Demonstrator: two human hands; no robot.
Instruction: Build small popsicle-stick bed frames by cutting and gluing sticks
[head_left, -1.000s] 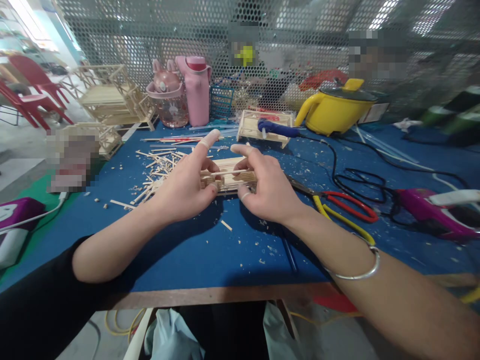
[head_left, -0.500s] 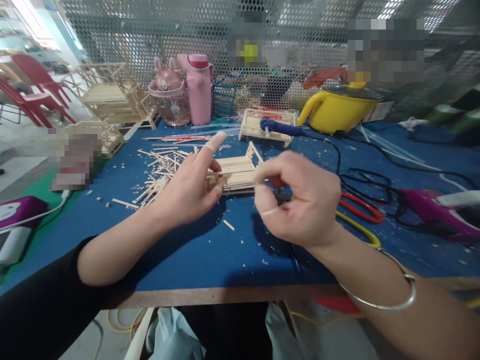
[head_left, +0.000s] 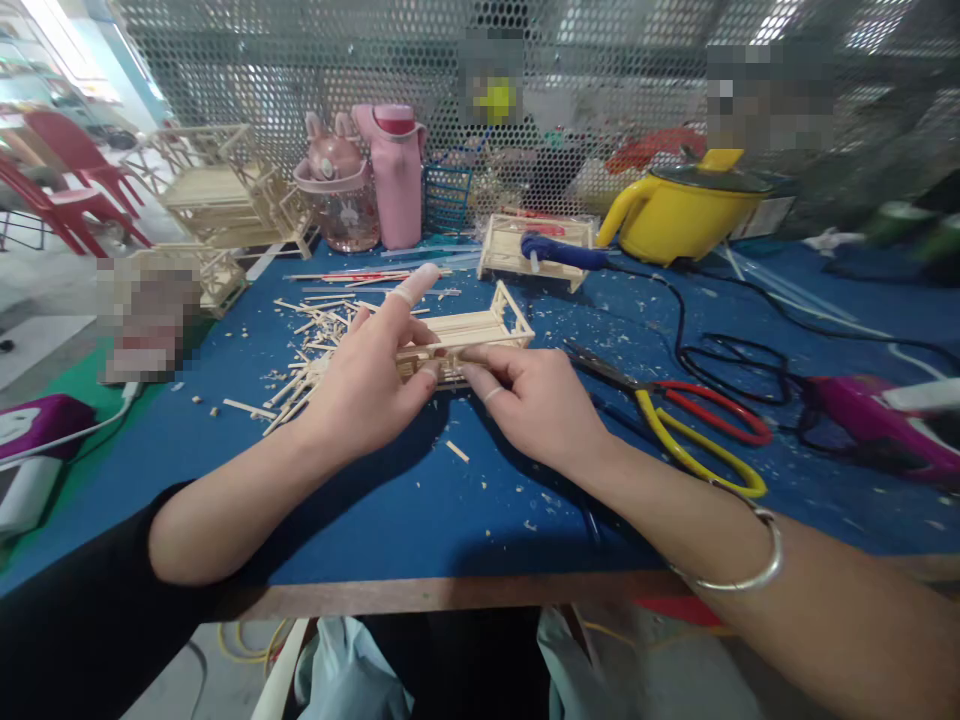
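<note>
A small pale wooden-stick model [head_left: 469, 328], like a miniature bed frame, rests on the blue tabletop. My left hand [head_left: 375, 375] grips its left front side between thumb and fingers, with the covered index finger pointing up and away. On the model's front side, my right hand [head_left: 536, 400] is closed with thumb and index fingertip at the lower rails; whether a small stick lies between them is hidden. To the left lies a heap of cut wooden sticks [head_left: 319, 345]. Scissors [head_left: 667, 400] with red and yellow handles lie right of my right hand.
A blue glue gun [head_left: 562, 252] leans on another stick model [head_left: 499, 240] at the back. Behind stand a pink bottle [head_left: 400, 185], a clear bucket-shaped cup [head_left: 349, 215] and a yellow pot [head_left: 682, 220]. Larger stick models [head_left: 225, 190] occupy the back left. A black cord [head_left: 679, 320] runs along the right.
My right hand has moved left and down from above the scissors to the model's front side, uncovering the scissors. My left hand has shifted slightly left, still holding the model.
</note>
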